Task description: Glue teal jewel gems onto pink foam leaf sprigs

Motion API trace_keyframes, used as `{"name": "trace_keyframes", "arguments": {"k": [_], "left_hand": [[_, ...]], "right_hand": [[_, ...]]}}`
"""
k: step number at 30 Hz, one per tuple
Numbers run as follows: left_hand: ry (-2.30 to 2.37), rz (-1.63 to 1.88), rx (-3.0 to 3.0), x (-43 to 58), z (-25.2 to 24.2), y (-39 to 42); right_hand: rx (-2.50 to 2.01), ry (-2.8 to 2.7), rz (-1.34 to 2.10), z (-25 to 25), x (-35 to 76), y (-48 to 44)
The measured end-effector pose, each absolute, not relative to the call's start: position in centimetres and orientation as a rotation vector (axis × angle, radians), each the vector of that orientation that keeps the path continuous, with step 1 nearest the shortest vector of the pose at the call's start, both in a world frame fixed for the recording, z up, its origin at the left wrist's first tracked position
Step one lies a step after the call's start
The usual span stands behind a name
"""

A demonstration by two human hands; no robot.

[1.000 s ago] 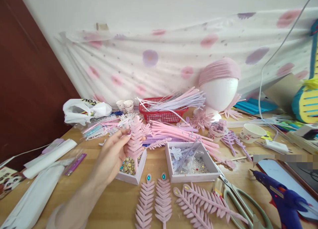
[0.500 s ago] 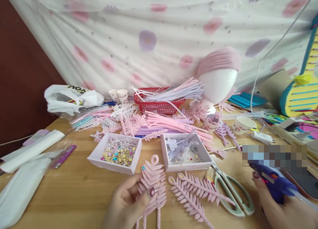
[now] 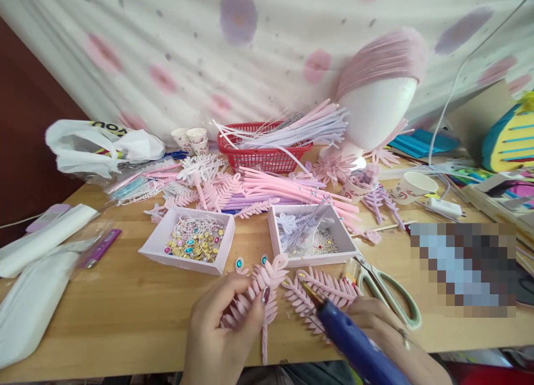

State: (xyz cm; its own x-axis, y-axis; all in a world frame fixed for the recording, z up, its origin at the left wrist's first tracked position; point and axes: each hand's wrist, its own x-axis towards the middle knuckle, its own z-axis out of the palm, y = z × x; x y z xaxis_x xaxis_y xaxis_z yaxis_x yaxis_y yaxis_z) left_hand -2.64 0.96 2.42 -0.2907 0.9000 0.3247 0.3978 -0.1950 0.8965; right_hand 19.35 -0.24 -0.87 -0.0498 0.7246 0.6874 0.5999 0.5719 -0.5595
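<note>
My left hand (image 3: pixel 223 332) is closed on a pink foam leaf (image 3: pixel 265 282), pinching it near the table's front edge. My right hand (image 3: pixel 392 340) grips a blue glue gun (image 3: pixel 354 343), whose brass nozzle points up-left towards the leaf. Under and beside the held leaf lie more pink foam leaves (image 3: pixel 323 290), two of them tipped with teal gems. A white tray of coloured gems (image 3: pixel 189 246) sits just beyond my left hand. A second white tray (image 3: pixel 311 235) holds pale flowers and beads.
Green-handled scissors (image 3: pixel 387 293) lie right of the leaves. Behind the trays are pink and lilac foam strips (image 3: pixel 287 193), a red basket (image 3: pixel 261 157), paper cups (image 3: pixel 413 187) and a white foam head (image 3: pixel 377 109) with a pink band. White rolls (image 3: pixel 41 243) and a plastic bag (image 3: pixel 100 148) lie left.
My left hand brought the pink leaf from above the gem tray down to the front edge. My right hand took the glue gun from the right and carried it over to the leaf.
</note>
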Motion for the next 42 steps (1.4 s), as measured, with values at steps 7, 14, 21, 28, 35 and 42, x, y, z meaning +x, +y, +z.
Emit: {"name": "trace_keyframes", "arguments": {"k": [7,14,21,28,35,42], "left_hand": [[1.554,1.531,1.735,-3.2,2.9,1.1],[1.531,1.512,1.738,-2.6,2.9,0.9],[1.571,1.459,1.697,-2.7,3.0,0.6],[1.584,1.456,1.695,-2.6,3.2,0.6],[1.594,1.43,1.695,-2.9,3.2,0.6],[1.623,1.367,1.737,-3.3,3.2,0.6]], "right_hand": [[-0.946,-2.013,0.327,2.7,19.2,0.9],[-1.056,-2.014,0.314,2.1,19.3,0.9],[-1.062,-1.971,0.323,2.4,19.2,0.4],[-1.063,-1.942,0.305,2.3,19.1,0.4],[-1.062,-1.973,0.313,2.3,19.2,0.4],[-1.033,-1.987,0.321,2.7,19.3,0.5]]}}
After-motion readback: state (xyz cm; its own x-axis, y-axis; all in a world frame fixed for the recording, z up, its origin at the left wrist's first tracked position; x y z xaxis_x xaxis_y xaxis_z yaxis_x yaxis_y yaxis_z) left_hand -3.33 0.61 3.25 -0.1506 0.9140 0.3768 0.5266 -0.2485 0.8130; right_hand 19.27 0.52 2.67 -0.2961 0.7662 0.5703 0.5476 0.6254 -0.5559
